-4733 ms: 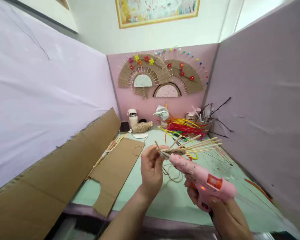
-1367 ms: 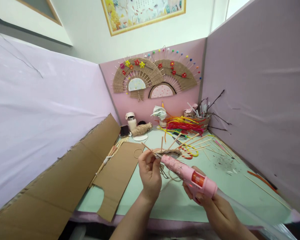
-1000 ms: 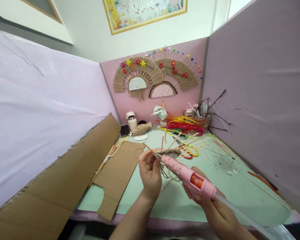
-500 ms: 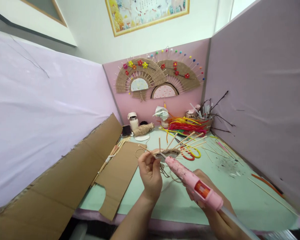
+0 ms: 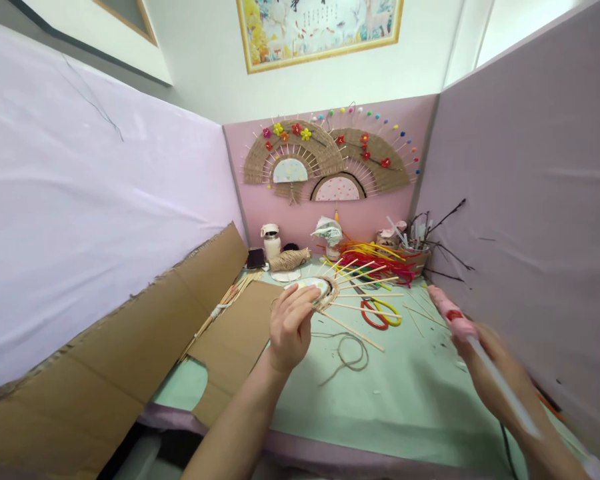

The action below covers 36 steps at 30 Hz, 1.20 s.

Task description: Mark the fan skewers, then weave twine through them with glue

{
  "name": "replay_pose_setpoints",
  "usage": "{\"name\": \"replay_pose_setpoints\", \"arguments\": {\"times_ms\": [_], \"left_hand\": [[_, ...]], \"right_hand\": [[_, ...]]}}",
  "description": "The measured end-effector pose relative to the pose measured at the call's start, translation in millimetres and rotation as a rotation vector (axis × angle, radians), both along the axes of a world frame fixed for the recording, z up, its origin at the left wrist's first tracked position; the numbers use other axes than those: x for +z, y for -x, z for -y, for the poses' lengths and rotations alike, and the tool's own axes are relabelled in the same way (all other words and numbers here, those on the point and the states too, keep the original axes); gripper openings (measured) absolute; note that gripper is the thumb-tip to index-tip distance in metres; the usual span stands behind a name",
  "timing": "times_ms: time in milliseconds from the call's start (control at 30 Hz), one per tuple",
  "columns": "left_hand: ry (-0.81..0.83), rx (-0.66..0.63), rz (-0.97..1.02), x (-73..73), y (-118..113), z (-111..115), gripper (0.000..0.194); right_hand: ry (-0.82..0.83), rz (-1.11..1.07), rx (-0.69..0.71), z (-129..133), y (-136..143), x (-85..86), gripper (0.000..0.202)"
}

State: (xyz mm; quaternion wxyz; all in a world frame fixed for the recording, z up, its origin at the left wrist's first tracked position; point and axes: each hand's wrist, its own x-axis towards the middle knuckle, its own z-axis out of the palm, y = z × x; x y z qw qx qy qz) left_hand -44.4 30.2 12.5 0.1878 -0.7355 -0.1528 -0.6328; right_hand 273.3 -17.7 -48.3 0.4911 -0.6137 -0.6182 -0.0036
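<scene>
Left fingers (image 5: 294, 308) hold stick fan (image 5: 324, 287); right hand (image 5: 490, 363) grips glue gun (image 5: 446, 305), 4 o'clock; green table (image 5: 395, 393), picture (image 5: 323, 33) (gold-framed) 12 o'clock.

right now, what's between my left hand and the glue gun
In the head view: splayed sticks, the scissors partly behind them, then loose sticks nearer the glue gun.
</scene>
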Motion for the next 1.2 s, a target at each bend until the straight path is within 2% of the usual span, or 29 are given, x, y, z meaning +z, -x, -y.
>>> {"name": "replay_pose_setpoints", "arguments": {"times_ms": [100, 200, 300, 400, 467, 533, 600, 700, 800, 867, 1200], "left_hand": [[-0.036, 0.034, -0.056, 1.8, 2, 2, 0.032], [-0.046, 0.053, -0.093, 0.8, 6, 3, 0.028], [-0.051, 0.079, -0.118, -0.4, 11, 2, 0.026], [-0.048, 0.086, -0.114, -0.4, 13, 0, 0.028], [-0.046, 0.089, -0.094, 0.1, 11, -2, 0.030], [-0.048, 0.089, -0.074, 0.7, 6, -3, 0.032], [-0.049, 0.077, -0.062, 1.5, -1, -2, 0.034], [-0.039, 0.048, -0.068, 2.6, -10, 1, 0.034], [-0.039, 0.038, -0.080, 2.2, -14, 4, 0.031], [-0.034, 0.036, -0.080, 0.6, -14, 5, 0.031], [-0.011, -0.002, -0.026, -7.0, -18, 6, 0.033]], "right_hand": [[0.180, 0.306, -0.168, -27, -20, -12.6, 0.041], [0.331, 0.543, -0.300, -42, -25, -26.2, 0.037], [0.459, 0.633, -0.293, -44, -24, -34.8, 0.033], [0.501, 0.614, -0.326, -38, -20, -32.9, 0.029], [0.375, 0.553, -0.362, -31, -10, -23.1, 0.028], [0.119, 0.438, -0.288, -22, 11, -5.9, 0.025], [-0.185, 0.284, -0.049, -12, 41, 16.2, 0.022], [-0.427, 0.111, 0.208, 2, 93, 48.4, 0.010], [-0.505, 0.014, 0.380, 8, 133, 67.5, 0.005], [-0.516, -0.047, 0.415, 8, 147, 72.2, 0.008], [-0.507, -0.126, 0.389, 5, 153, 69.3, 0.010]]}}
